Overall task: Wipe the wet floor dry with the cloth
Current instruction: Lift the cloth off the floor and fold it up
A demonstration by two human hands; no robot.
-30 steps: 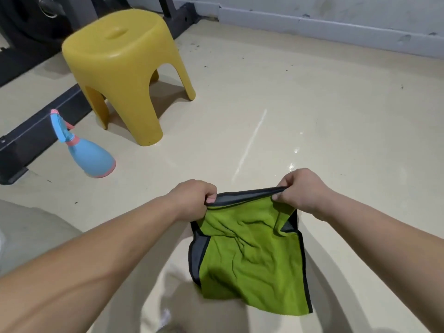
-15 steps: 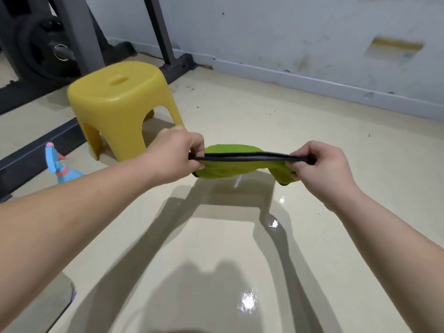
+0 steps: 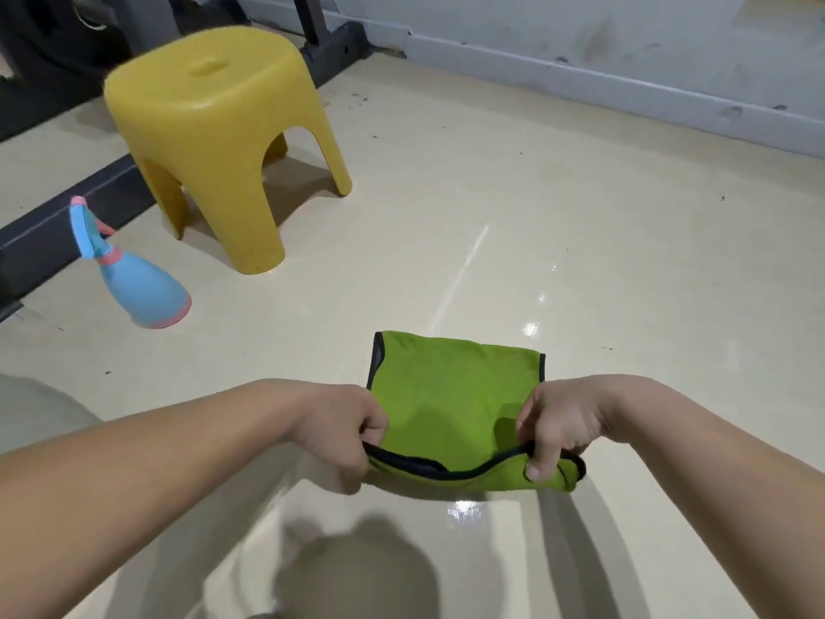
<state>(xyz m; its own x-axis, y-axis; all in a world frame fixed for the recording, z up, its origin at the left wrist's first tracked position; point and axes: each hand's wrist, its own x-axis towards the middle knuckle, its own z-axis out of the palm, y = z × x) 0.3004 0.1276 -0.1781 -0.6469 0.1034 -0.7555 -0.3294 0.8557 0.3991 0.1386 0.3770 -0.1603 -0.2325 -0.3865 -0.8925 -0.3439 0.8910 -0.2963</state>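
Note:
A green cloth with a dark border lies spread on the shiny beige floor, its far edge flat on the ground. My left hand pinches the near left corner. My right hand pinches the near right corner, and the dark near hem sags between the two hands, slightly lifted. Wet glints show on the floor just before the cloth and beyond its right side.
A yellow plastic stool stands at the upper left. A blue and pink spray bottle rests on the floor left of it. Dark metal gym frame bars run along the left. A grey wall skirting borders the back.
The cloth was held stretched in the air between both hands; now it is laid down on the floor, with both hands lower and nearer to me, still holding the near corners.

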